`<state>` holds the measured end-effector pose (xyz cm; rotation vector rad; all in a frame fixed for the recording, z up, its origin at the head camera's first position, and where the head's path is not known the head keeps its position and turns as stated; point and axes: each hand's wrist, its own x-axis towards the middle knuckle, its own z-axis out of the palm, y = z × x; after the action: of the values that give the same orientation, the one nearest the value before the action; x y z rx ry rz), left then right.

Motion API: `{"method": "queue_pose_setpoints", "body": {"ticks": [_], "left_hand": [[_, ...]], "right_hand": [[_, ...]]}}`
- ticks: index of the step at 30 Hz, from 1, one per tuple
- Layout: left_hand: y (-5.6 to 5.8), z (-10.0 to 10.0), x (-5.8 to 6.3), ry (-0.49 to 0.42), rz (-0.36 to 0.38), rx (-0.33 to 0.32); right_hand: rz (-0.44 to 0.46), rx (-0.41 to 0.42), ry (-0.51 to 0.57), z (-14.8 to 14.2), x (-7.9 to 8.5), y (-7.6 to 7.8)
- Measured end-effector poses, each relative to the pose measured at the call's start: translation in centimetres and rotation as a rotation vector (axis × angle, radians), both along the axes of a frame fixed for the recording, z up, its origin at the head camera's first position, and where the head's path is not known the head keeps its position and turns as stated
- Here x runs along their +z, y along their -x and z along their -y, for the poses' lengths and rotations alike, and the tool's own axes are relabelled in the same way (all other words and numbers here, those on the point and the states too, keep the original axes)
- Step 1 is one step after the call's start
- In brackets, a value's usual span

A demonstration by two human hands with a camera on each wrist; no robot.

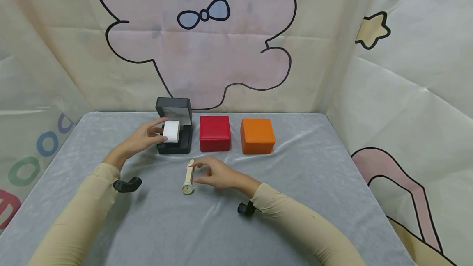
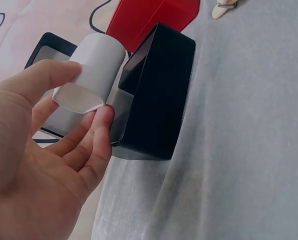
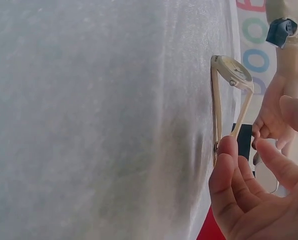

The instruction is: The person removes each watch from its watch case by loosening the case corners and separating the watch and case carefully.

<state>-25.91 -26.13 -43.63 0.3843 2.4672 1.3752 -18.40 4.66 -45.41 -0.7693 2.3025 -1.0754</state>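
Note:
My left hand (image 1: 145, 134) grips a white watch cushion (image 1: 171, 131), thumb on one side and fingers on the other in the left wrist view. The cushion is over the dark watch box (image 1: 187, 139), whose lid stands raised; whether it touches the box's inside I cannot tell. A cream wristwatch (image 1: 187, 188) lies on the table with its dial toward me. At the strap's far end is my right hand (image 1: 219, 173), its fingertips at the strap and its thumb apart from them. The right wrist view shows the strap (image 3: 245, 112) as a loop.
To the right of the dark box stand a red box (image 1: 215, 134) and an orange box (image 1: 257, 136), both with lids down. A grey cloth (image 1: 295, 184) covers the table. Printed curtains (image 1: 314, 52) hang behind and at both sides.

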Motion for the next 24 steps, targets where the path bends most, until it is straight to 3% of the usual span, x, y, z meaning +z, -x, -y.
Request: {"method": "queue_pose_setpoints", "body": {"ticks": [16,24], "left_hand": [[0.6,-0.6,-0.2,0.11,-0.044,-0.013],[0.7,-0.9,0.0,0.122,-0.077,-0.045]], "right_hand": [[0.01,-0.011,0.011,-1.1,-0.2,0.0],[-0.01,-0.001,0.013,-1.4,-0.5,0.2]]}}
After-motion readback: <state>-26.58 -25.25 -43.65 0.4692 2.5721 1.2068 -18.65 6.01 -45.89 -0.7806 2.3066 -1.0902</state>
